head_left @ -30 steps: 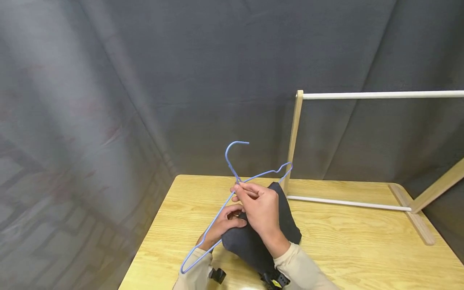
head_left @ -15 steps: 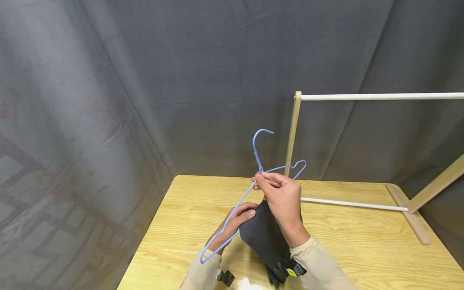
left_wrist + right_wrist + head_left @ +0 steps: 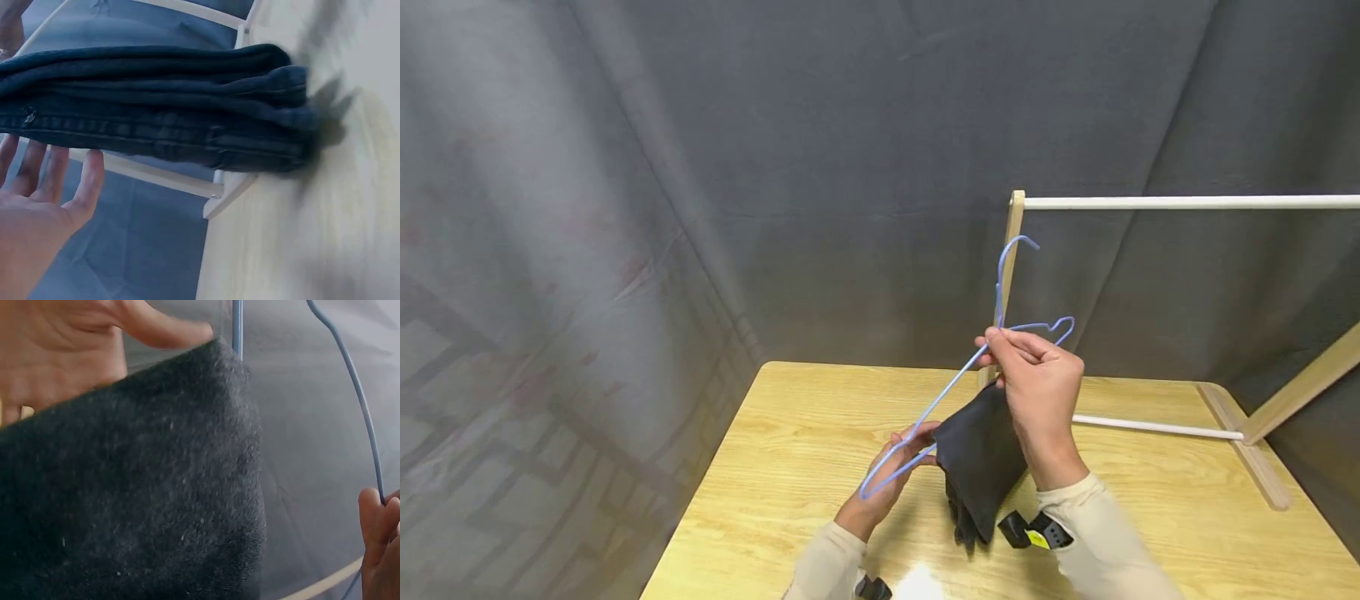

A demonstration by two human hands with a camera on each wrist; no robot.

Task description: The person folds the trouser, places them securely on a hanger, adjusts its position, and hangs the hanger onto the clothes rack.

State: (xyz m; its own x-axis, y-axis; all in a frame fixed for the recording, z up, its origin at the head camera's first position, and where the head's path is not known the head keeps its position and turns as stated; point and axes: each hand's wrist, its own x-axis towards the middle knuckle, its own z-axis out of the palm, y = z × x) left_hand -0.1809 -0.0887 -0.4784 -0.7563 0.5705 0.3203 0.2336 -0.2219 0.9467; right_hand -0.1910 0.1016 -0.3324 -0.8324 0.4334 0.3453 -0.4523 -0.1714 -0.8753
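My right hand [image 3: 1047, 396] pinches a blue wire hanger [image 3: 951, 385] just below its hook, raised over the table. Folded dark jeans [image 3: 981, 458] hang over the hanger's lower bar. Seams and belt loops show on the jeans [image 3: 187, 125] in the left wrist view. Beside their left edge is my left hand [image 3: 887, 479], behind the hanger's left end. Its fingers [image 3: 92, 178] are straight and spread, with tips right at the cloth. In the right wrist view the left thumb reaches to the corner of the jeans [image 3: 156, 481].
A clothes rack stands at the back right, with a wooden post [image 3: 1014, 221], a white top rail [image 3: 1187, 202] and a white lower bar [image 3: 1157, 427]. Its wooden foot [image 3: 1251, 458] rests on the wooden table [image 3: 775, 467]. Grey curtains [image 3: 850, 167] enclose the back and left.
The hanger with the jeans has moved right and up, its hook now overlapping the rack's left post. My left hand has followed, and its fingers have loosened from the cloth.
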